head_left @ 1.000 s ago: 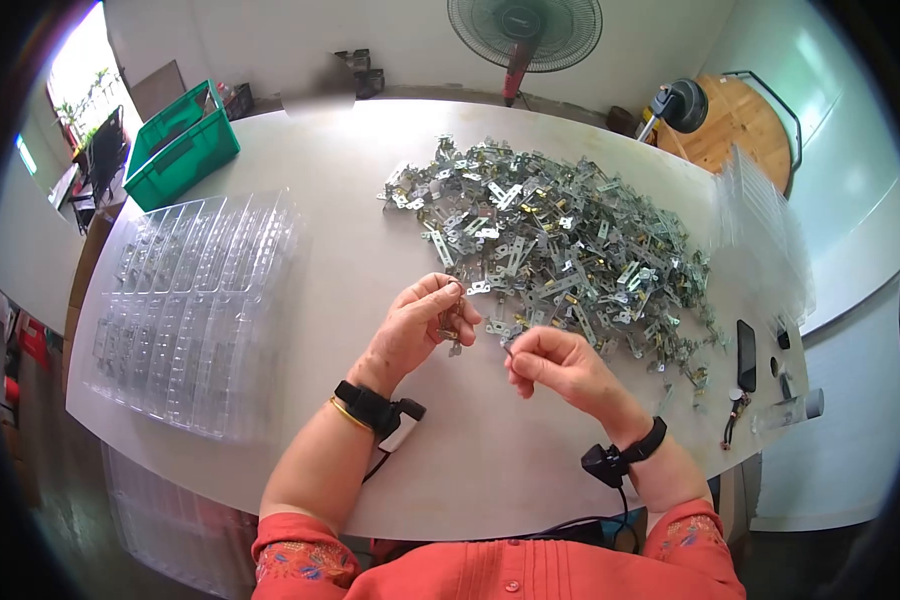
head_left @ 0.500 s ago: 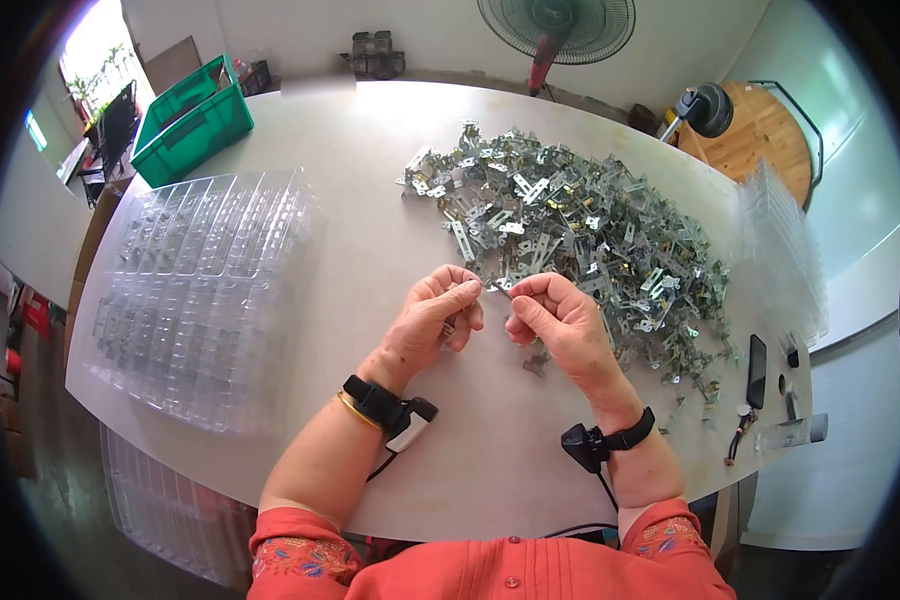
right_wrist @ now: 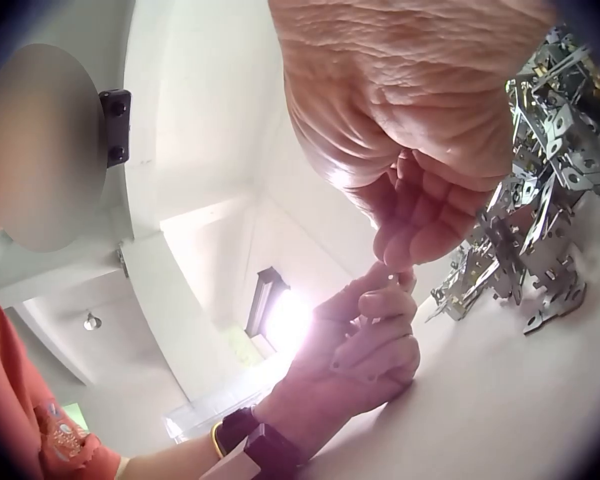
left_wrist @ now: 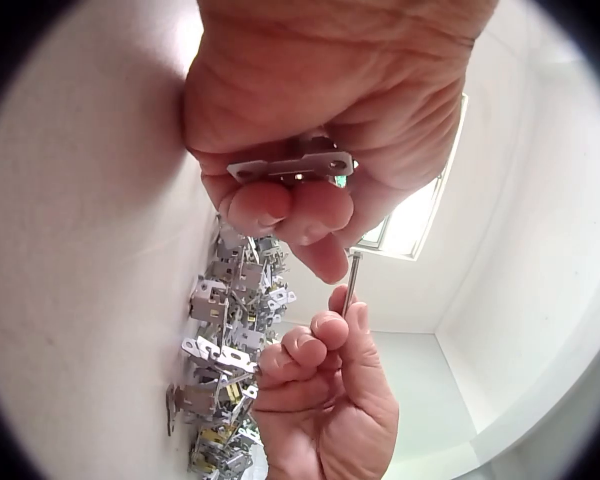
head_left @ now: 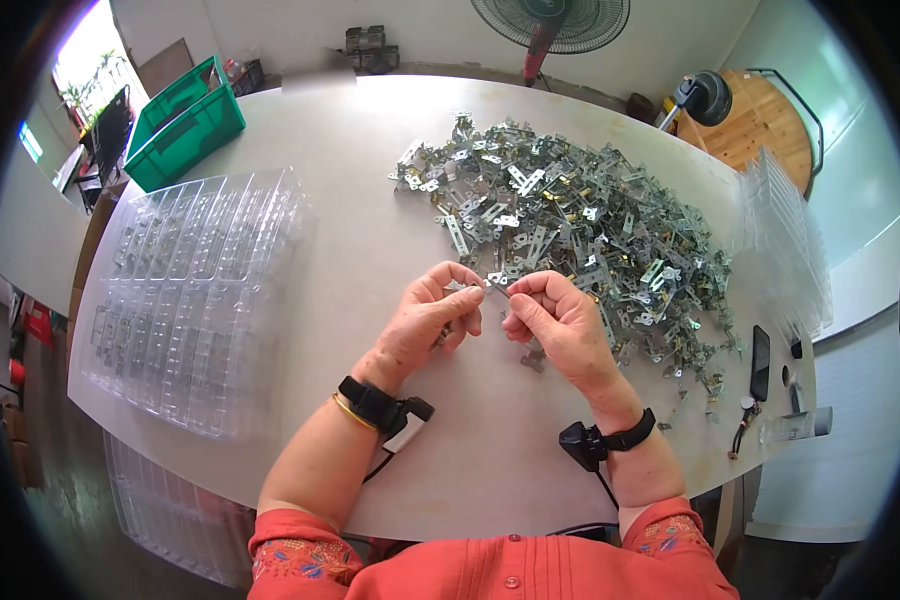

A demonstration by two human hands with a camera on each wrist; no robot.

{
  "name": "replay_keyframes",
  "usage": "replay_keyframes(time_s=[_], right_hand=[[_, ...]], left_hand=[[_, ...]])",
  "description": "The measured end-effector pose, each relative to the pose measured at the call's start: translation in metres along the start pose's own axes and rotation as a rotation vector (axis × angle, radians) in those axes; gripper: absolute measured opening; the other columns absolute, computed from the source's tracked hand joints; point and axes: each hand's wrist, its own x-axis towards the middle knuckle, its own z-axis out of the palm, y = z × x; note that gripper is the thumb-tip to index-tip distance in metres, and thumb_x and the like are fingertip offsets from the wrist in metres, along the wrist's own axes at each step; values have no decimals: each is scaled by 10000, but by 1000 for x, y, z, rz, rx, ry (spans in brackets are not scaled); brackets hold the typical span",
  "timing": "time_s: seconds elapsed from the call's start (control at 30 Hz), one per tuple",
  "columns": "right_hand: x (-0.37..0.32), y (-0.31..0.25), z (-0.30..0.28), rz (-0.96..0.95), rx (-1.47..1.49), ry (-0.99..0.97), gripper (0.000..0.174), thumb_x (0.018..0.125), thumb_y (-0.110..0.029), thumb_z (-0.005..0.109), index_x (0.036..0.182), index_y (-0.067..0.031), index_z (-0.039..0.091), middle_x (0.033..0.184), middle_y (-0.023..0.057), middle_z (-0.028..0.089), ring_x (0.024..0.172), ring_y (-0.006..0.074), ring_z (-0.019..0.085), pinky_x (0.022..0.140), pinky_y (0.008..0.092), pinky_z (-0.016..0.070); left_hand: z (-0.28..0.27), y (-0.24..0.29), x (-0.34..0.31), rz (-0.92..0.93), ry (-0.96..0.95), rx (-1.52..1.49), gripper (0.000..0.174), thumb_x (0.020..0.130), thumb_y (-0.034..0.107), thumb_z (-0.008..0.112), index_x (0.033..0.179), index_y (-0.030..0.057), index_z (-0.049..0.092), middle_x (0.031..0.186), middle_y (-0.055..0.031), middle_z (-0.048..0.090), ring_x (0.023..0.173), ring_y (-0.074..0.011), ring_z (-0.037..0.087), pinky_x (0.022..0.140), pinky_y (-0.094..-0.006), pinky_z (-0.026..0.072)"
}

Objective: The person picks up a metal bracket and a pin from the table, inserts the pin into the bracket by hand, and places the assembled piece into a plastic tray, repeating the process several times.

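My left hand (head_left: 422, 318), just in front of the pile, has its fingers curled round a flat metal bracket (left_wrist: 290, 168) with a hole near each end. Most of that part is hidden in the palm. Close beside it, my right hand (head_left: 562, 325) pinches a thin metal pin (left_wrist: 353, 282) between thumb and forefinger. The pin's free end points at the left fingertips, right by them in the left wrist view. Behind both hands spreads a big heap of small metal brackets (head_left: 590, 235), some showing brass-coloured bits.
Clear plastic compartment trays (head_left: 195, 290) holding metal parts lie at the left, with a green crate (head_left: 185, 130) behind them. More clear trays (head_left: 785, 240) are stacked at the right. A phone (head_left: 760, 362) and a clear bottle (head_left: 798, 425) lie near the table's right edge.
My right hand has moved left and up to meet my left hand, bringing the pin to its fingertips. Over the last half second both hands have stayed nearly still.
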Motion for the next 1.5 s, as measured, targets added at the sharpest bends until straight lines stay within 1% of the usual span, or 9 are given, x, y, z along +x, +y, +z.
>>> replay_keyframes(time_s=[0.33,0.57,0.67,0.73,0.9,1.0,1.07,1.2,1.5], right_hand=[[-11,-15,3,46,-35,-84,195,1025,-148,582,1175,-25,573,838,31,678,762,83,647,692,235,541],[-13,-15,4,106,-101,-81,184,1025,-202,598,1114,-42,620,831,-8,657,740,56,614,665,212,510],[-12,-6,0,53,-254,-66,157,1013,-202,619,1028,-48,649,808,-35,622,716,32,574,639,200,483],[-12,-3,-1,-81,-432,4,156,979,-190,650,973,-34,664,760,-44,568,642,49,504,596,229,430],[-10,-1,2,-152,-209,110,127,983,-169,647,945,-47,652,739,-54,537,627,28,476,569,213,408],[-9,-8,-1,-187,-167,169,128,999,-165,630,934,-55,642,705,-56,561,608,12,483,537,188,402],[-13,-21,1,-24,-67,160,124,1002,-173,627,971,-54,644,702,-46,596,607,10,509,528,182,418],[-11,-10,-2,9,-74,84,122,1003,-169,622,1007,-49,641,751,-28,633,642,16,547,535,190,441],[-11,-8,3,3,-151,39,128,1002,-160,617,1019,-35,636,785,-29,630,677,28,541,568,207,433]], left_hand=[[3,-3,-4,-14,-108,137,250,958,257,698,1097,92,571,720,-50,657,493,-50,477,436,-203,320],[8,-2,-7,-34,-150,260,258,959,280,701,1093,103,569,718,-21,654,528,-38,481,467,-203,324],[11,3,-9,-54,-178,308,252,961,296,698,1079,109,578,716,-13,655,526,-37,473,474,-208,326],[9,0,-8,-42,-209,342,250,961,304,697,1071,110,583,715,-12,655,527,-37,473,474,-207,326],[12,0,-9,-62,-278,368,246,959,312,697,1060,112,597,719,-23,652,538,-40,485,480,-203,334],[9,-2,-8,-28,-192,182,235,961,285,693,1077,105,598,722,-39,647,544,-48,503,460,-202,331],[6,2,-7,-8,-143,18,223,960,252,689,1091,96,596,724,-51,643,555,-56,523,434,-202,322],[-1,-3,-4,34,-151,-142,184,983,201,642,1118,87,590,701,-67,639,465,-74,461,410,-208,300],[-3,-3,-2,23,-152,-190,143,994,154,599,1123,96,578,680,-65,618,417,-94,423,395,-218,324]])
